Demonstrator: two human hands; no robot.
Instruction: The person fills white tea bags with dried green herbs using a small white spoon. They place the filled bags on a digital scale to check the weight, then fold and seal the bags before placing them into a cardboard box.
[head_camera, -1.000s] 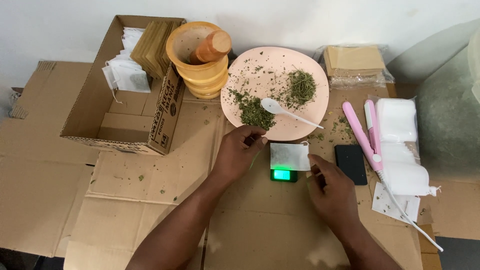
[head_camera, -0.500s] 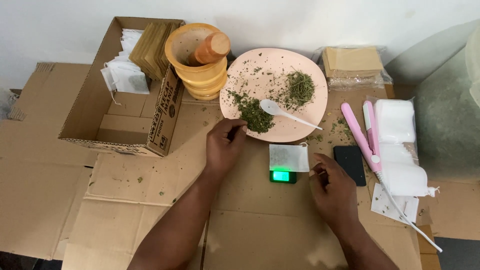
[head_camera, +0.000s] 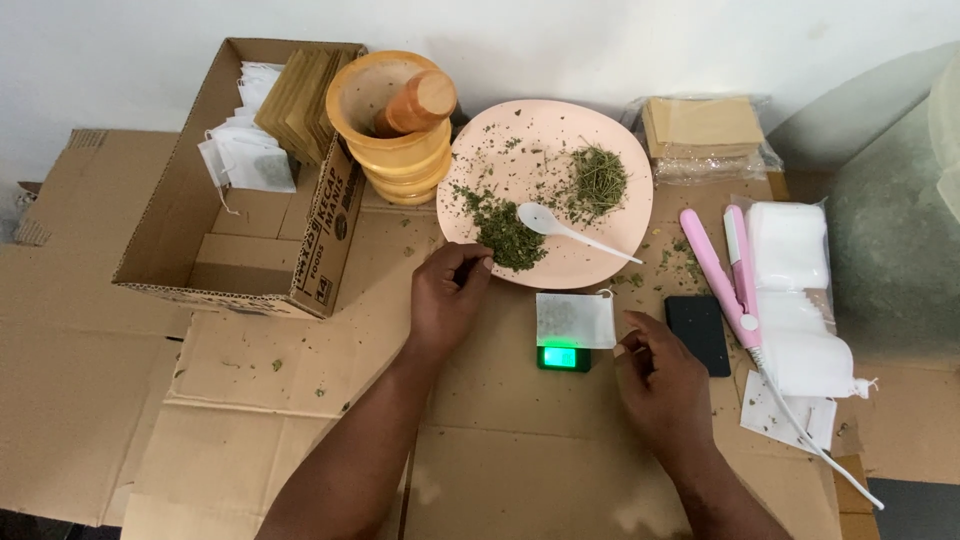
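Cardboard sheets (head_camera: 250, 400) cover the floor, and far left of both hands sits an open brown box (head_camera: 240, 215) with dark print on its side flap, holding white tea bags (head_camera: 245, 155) and a row of tan paper sleeves (head_camera: 300, 95). Just above the left hand stands a wooden mortar (head_camera: 385, 125) with its pestle (head_camera: 415, 102) leaning inside. The left hand (head_camera: 445, 300) pinches at the near edge of a dark green herb pile (head_camera: 505, 235) on the pink plate (head_camera: 600, 135); fingertips closed on a bit of herb, as far as I can tell. A white spoon (head_camera: 560, 227) lies right of that pinch. Between the hands a white filter bag (head_camera: 575, 320) rests on a small scale with a green lit display (head_camera: 562, 357). The right hand (head_camera: 665, 385) hovers just right of the bag, fingers loosely curled, holding nothing. Beyond it lie a black rectangle (head_camera: 698, 335), a pink sealing iron (head_camera: 728, 285), a clear pack of white bags (head_camera: 795, 290), and, higher up, a clear pack of tan sleeves (head_camera: 705, 130).
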